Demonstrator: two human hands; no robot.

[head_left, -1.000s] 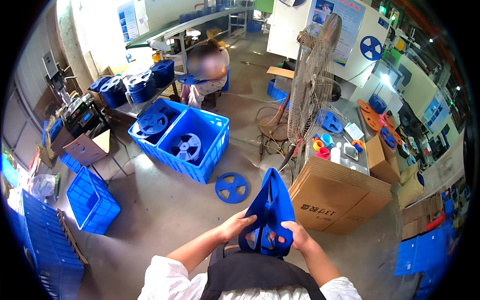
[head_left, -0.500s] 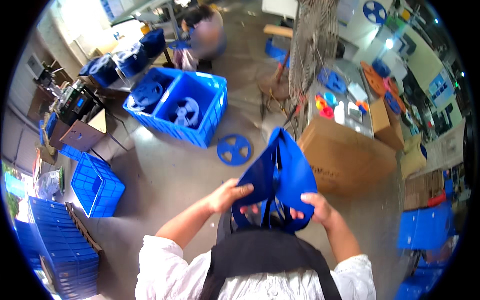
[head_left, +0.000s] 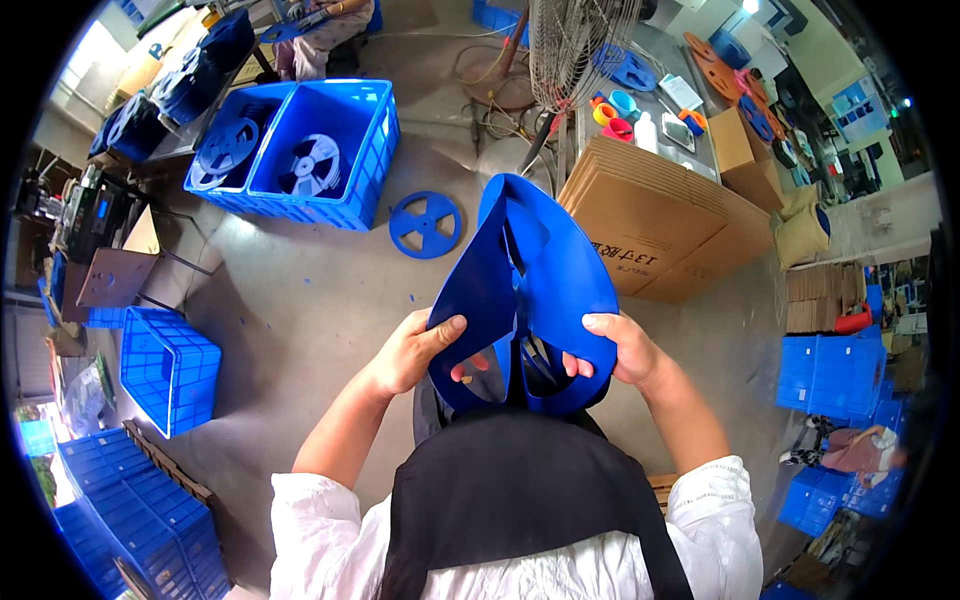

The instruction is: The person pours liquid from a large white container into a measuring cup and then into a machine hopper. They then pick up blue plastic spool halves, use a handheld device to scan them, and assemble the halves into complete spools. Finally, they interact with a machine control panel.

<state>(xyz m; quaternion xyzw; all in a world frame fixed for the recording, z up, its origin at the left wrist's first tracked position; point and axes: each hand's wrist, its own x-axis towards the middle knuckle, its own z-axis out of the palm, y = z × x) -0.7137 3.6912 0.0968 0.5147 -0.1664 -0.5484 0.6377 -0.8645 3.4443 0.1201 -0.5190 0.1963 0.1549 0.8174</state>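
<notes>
A blue plastic reel [head_left: 565,245] stands in front of my chest, its two broad flanges parted at the near side and meeting at the far end. My left hand [head_left: 415,352] grips the left flange, thumb on the outer face and fingers curled through an opening. On the opposite side my right hand [head_left: 628,350] holds the right flange the same way. Dark gaps show between the flanges; the reel's core is mostly hidden. Beyond it, a flat blue reel disc [head_left: 425,225] with cut-outs lies on the floor.
Reel discs lie in a divided blue crate [head_left: 375,165] at the far left. Flattened cartons [head_left: 670,220] lean against a cluttered table at right, beside a fan [head_left: 575,55]. Another blue crate [head_left: 200,385] stands left. One person [head_left: 330,30] sits at the back; another [head_left: 865,450] is far right.
The whole view has shifted, with the surroundings now higher and further left in the picture. Both hands keep their hold on the reel, and its flanges look slightly more spread.
</notes>
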